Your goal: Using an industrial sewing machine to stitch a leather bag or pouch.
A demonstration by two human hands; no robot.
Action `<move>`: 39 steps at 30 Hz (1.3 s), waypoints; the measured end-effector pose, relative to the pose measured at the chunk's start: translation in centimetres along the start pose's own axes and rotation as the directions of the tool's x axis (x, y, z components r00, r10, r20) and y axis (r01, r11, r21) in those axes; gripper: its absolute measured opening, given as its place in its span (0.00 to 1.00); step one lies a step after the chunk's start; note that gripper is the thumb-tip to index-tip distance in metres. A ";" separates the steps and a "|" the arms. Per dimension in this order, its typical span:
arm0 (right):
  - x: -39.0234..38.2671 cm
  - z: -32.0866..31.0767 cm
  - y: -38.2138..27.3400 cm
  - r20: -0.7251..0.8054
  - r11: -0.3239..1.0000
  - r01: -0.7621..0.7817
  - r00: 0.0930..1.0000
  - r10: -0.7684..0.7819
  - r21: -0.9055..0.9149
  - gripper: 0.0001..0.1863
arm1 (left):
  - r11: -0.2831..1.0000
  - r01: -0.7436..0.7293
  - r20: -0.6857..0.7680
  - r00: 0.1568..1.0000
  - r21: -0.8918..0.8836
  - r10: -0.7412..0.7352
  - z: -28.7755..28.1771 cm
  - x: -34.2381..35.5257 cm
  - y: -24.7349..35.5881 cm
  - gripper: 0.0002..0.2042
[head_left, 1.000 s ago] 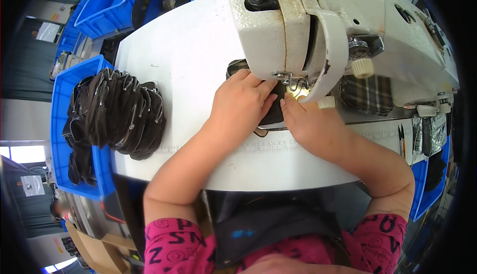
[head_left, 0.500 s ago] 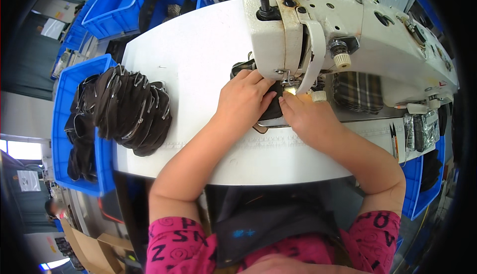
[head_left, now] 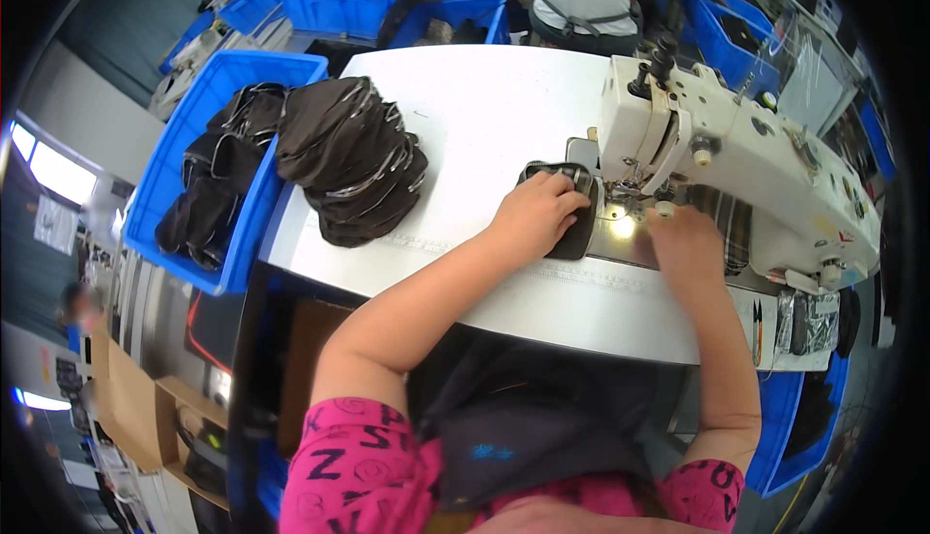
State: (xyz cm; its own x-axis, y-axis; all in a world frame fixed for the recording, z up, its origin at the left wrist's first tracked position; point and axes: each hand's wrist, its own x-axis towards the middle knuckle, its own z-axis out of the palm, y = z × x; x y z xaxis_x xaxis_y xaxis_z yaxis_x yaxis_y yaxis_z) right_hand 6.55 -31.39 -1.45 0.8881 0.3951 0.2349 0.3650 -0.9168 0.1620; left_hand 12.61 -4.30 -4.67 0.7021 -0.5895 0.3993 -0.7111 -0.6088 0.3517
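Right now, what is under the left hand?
A dark fabric pouch lies under the left hand; its plaid far end and dark near end show. The part directly beneath the hand is covered and cannot be seen.

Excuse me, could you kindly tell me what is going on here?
A person is working at a sewing machine. The left hand lies on a dark fabric piece, just left of the lit needle area. The right hand is to the right of that area; whether it holds anything is unclear. A pile of dark zippered pieces sits on the white table, beside a blue bin.
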 end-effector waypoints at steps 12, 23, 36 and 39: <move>-4.8 2.0 7.9 -0.166 0.936 -0.335 0.922 0.349 0.104 0.14 | 0.927 0.343 0.315 0.872 0.151 -0.374 -15.8 -21.2 1.6 0.20; -3.3 3.4 8.4 -0.146 0.899 -0.415 0.889 0.434 0.141 0.04 | 0.724 0.498 0.244 0.717 0.477 -0.654 -18.7 -29.3 -0.4 0.10; -5.1 -3.5 -4.8 -0.221 0.799 -0.145 0.919 0.327 0.584 0.04 | 0.827 0.480 -0.549 0.793 0.292 -0.266 -24.4 -9.5 -8.5 0.11; -4.9 -1.4 -8.2 -0.296 0.785 0.013 0.930 0.218 0.619 0.06 | 0.735 0.633 -0.399 0.756 0.242 -0.519 -24.9 -8.1 -8.3 0.12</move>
State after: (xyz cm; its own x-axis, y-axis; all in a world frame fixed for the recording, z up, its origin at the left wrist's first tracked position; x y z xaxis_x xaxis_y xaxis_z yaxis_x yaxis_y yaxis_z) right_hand -1.20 -25.69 -2.54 0.8226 0.1848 0.5377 0.4714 -0.7505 -0.4632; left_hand 11.96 18.74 10.31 0.8856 0.0823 0.4572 -0.0698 -0.9495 0.3060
